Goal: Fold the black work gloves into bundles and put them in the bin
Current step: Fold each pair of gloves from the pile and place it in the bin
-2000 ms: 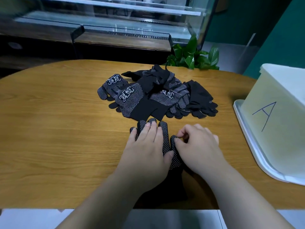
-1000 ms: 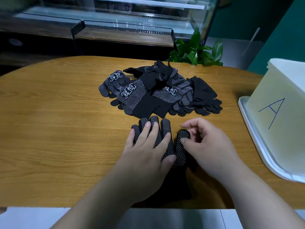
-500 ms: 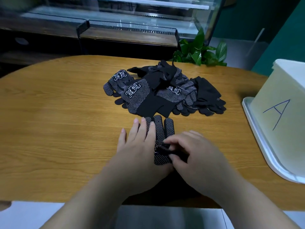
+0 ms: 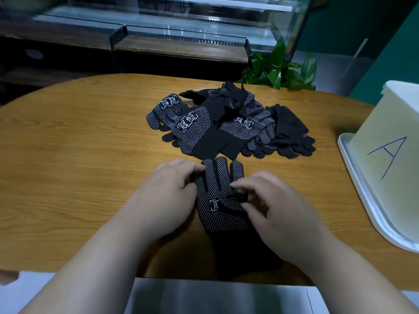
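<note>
- Wooden table [image 4: 79, 155]: rounded far corners, light grain running left to right.
- Pile of gloves [image 4: 217, 125]: black, white-dotted, heaped loosely past the table's middle, toward the far right; white printed characters are seen on several.
- Single glove [image 4: 217, 184]: laid flat, dotted side up, just in front of the pile, fingers pointed at it, cuff reaching the near edge.
- White tray [image 4: 369, 189]: set at the right edge, well apart from the pile.

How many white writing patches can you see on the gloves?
4. Three are in the pile: on its left glove, front glove and right-middle glove. One is on the nearest glove. More may be hidden underneath.
</note>
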A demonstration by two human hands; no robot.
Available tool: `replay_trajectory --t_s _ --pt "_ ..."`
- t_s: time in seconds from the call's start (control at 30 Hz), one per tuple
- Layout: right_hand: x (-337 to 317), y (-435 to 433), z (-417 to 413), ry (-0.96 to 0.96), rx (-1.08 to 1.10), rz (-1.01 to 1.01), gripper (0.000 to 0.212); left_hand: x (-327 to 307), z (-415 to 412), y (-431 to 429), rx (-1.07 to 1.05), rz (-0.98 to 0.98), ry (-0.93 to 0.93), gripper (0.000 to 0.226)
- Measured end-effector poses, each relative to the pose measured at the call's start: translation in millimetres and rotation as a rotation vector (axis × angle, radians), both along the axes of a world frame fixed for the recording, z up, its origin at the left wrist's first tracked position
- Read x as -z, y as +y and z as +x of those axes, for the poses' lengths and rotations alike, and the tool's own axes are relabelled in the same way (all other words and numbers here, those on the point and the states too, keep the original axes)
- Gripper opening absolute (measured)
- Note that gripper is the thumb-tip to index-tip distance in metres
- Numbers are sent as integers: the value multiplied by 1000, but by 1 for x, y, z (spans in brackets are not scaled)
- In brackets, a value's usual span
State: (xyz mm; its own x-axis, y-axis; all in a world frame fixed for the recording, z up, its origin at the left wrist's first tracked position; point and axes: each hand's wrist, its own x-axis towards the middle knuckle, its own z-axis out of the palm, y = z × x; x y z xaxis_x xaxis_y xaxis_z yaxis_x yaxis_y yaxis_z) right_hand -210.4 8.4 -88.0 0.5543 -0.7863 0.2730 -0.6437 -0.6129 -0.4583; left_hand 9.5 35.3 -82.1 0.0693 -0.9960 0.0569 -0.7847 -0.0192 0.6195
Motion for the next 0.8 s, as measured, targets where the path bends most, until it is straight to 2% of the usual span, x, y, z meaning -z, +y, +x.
replay_trajectory --t_s 0.1,0.23,0.37,0.47,0.6,0.8 --pt "1 -4 2 16 41 -18 43 1 -1 -4 -91 -31 9 35" --pt "-1 -6 3 77 57 8 49 5 -1 -8 -201 -41 -57 22" --pt "-4 -10 3 73 83 63 52 8 -2 -11 -265 20 -122 23" --pt "-7 -18 4 -63 165 111 39 8 -5 -14 -272 32 -117 23" --pt "-7 -39 5 -121 335 89 16 4 -4 -23 -239 102 -169 26" --pt "-7 -66 17 31 407 261 13 0 -5 -35 -215 154 -138 20"
